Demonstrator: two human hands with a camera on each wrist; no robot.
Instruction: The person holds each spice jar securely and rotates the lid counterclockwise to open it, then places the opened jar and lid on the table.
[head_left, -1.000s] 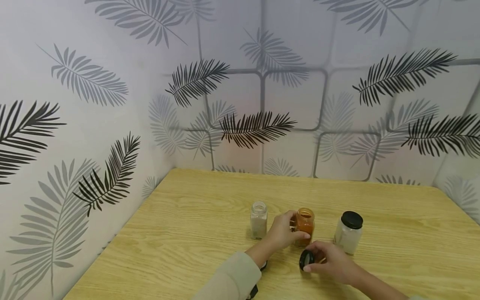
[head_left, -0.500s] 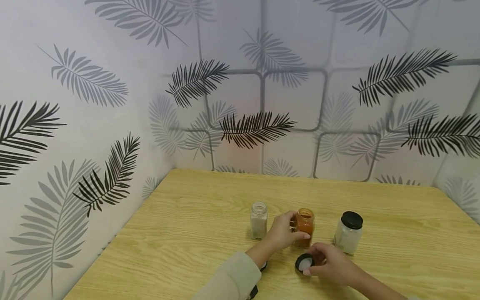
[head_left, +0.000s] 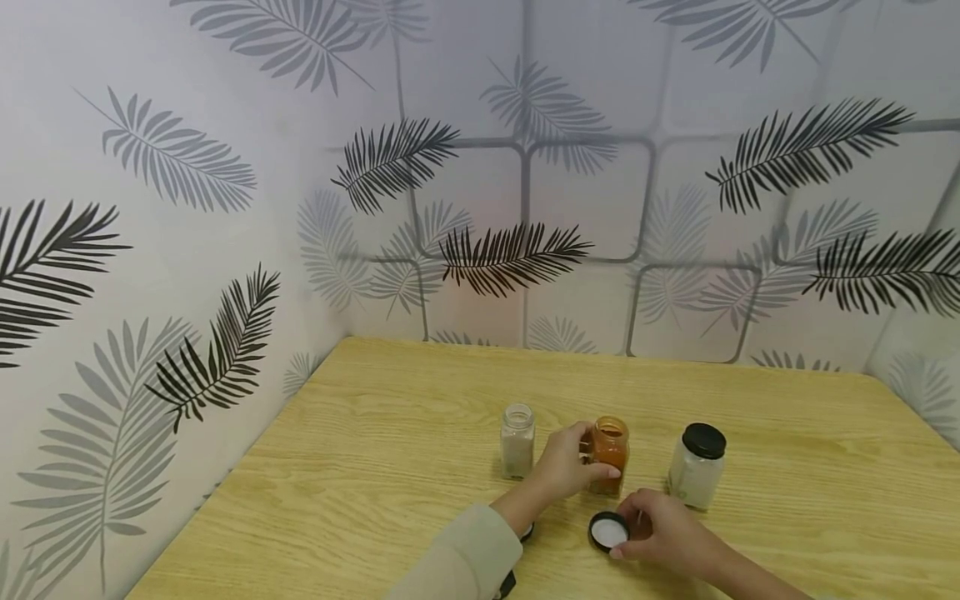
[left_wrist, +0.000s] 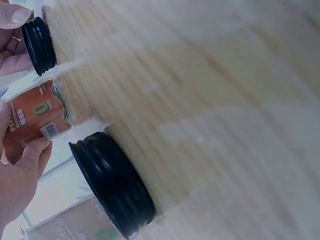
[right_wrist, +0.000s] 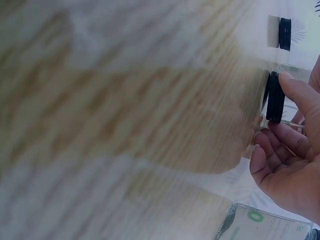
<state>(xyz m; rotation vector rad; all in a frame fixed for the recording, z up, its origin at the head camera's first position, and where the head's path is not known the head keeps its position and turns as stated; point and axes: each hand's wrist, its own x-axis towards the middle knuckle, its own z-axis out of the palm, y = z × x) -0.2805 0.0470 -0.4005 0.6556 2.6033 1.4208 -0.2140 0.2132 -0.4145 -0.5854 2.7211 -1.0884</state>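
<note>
An uncapped jar of orange-red powder (head_left: 611,454) stands upright on the table, gripped round its side by the left hand (head_left: 562,465); its label shows in the left wrist view, where the left hand (left_wrist: 19,180) holds it. In front of that jar a black lid (head_left: 609,532) lies with its white inside up. The right hand (head_left: 667,533) pinches this lid at its right edge; the right wrist view shows the thumb and a finger of the right hand (right_wrist: 295,145) on the lid (right_wrist: 275,97), at table level.
An uncapped jar of pale powder (head_left: 517,442) stands left of the left hand. Behind the right hand is a jar with a black lid (head_left: 697,467). Another black lid (left_wrist: 112,185) lies near the left wrist, and a dark object (head_left: 507,585) shows beside the left sleeve.
The lid in the right hand has tipped from nearly upright to flat on the table, inside up, and the right hand has lowered slightly. The left hand and its jar have stayed in place.
</note>
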